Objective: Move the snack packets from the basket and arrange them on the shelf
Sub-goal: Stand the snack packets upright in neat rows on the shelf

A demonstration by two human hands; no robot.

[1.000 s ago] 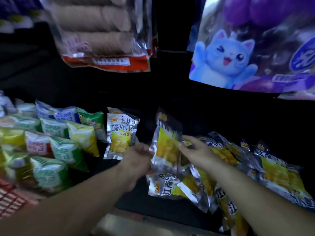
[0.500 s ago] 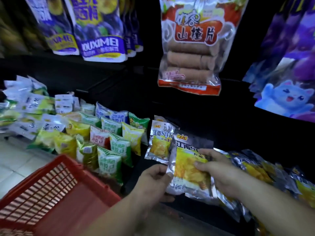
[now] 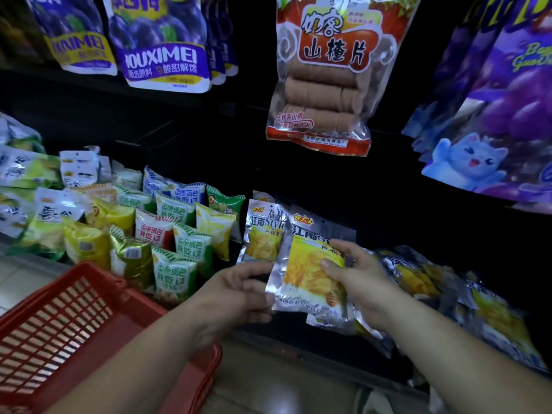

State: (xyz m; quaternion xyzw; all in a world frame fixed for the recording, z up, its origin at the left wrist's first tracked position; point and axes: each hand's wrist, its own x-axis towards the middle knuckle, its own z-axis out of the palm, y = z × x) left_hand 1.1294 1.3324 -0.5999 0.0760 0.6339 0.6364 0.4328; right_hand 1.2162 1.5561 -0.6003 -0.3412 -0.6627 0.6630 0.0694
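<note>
A silver-and-yellow snack packet [image 3: 307, 270] stands upright at the front of the dark shelf [image 3: 373, 210]. My left hand [image 3: 239, 291] pinches its lower left edge. My right hand [image 3: 355, 279] grips its right side, thumb on the front. A matching packet [image 3: 263, 231] stands just behind it to the left. More of the same packets [image 3: 424, 273] lie in a loose heap to the right. The red basket [image 3: 71, 318] hangs at lower left under my left forearm; its inside looks empty as far as it shows.
Green, yellow, red and blue small snack bags [image 3: 167, 234] fill the shelf to the left. Hanging above are purple plum bags [image 3: 161, 40], a hawthorn-slice bag [image 3: 325, 79] and purple bags with a blue cat [image 3: 484, 138]. Pale floor tiles [image 3: 18, 279] show at lower left.
The view swung left and back, bringing the red basket into sight. Both hands stay on the yellow packet, which went from tilted among the heap to upright and facing me.
</note>
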